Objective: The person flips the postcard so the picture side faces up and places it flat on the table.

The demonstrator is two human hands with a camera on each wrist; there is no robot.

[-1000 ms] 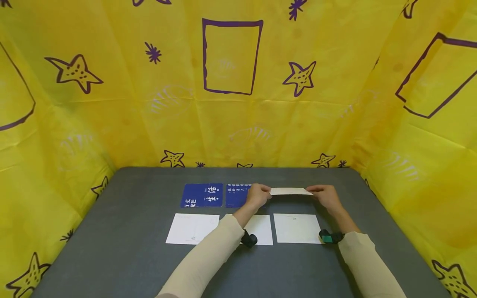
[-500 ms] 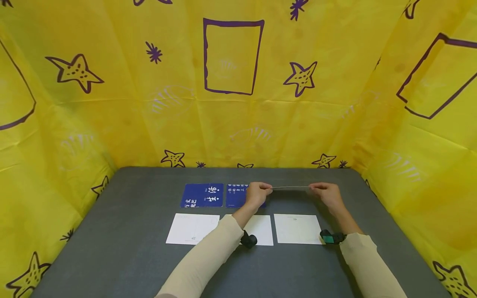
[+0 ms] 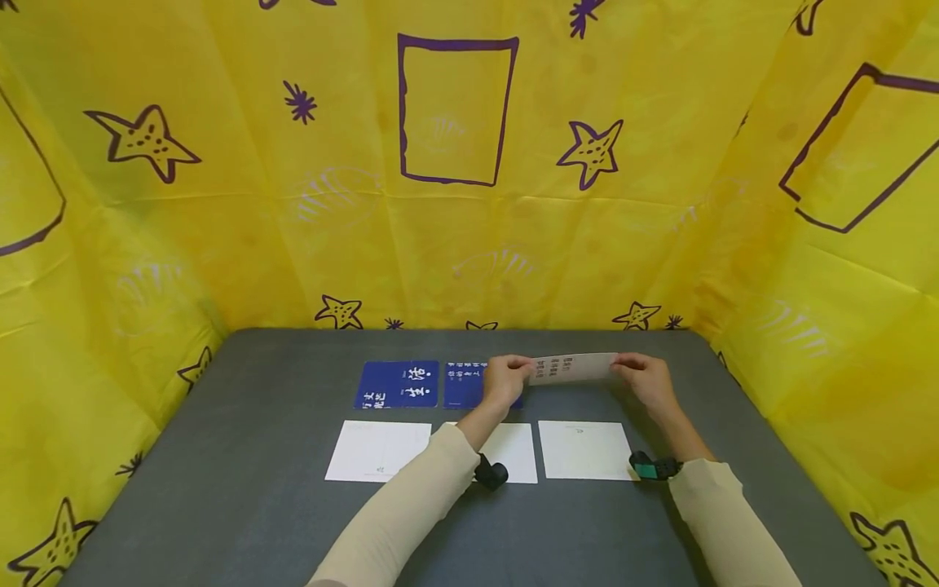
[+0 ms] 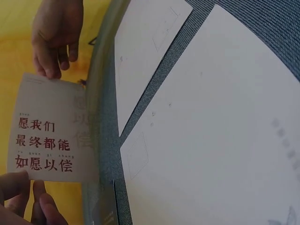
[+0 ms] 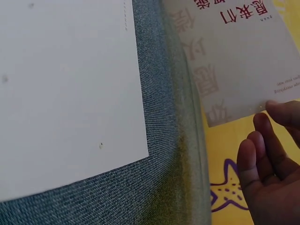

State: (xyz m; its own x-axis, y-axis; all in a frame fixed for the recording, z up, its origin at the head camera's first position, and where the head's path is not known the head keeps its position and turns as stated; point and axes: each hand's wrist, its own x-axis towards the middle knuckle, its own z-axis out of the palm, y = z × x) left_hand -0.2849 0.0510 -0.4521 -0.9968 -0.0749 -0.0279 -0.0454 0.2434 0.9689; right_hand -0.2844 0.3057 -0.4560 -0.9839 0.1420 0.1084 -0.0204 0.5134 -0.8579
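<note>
Both hands hold one pale postcard above the far part of the table. Its face with dark red characters shows in the left wrist view, where the postcard is pinched at opposite edges. My left hand grips the left edge, and my right hand grips the right edge between thumb and fingers. Behind the left hand a blue postcard lies partly covered. Another blue postcard lies to its left, with white characters. The right wrist view shows my right hand at the held card's edge.
In the near row lie three white cards: a left one, a middle one partly hidden by the left forearm, and a right one. The dark grey table is enclosed by yellow patterned cloth.
The held postcard has turned from its white side, through edge-on, so its printed side now faces the head camera. Both hands tilted upward slightly. The cards on the table stayed put.
</note>
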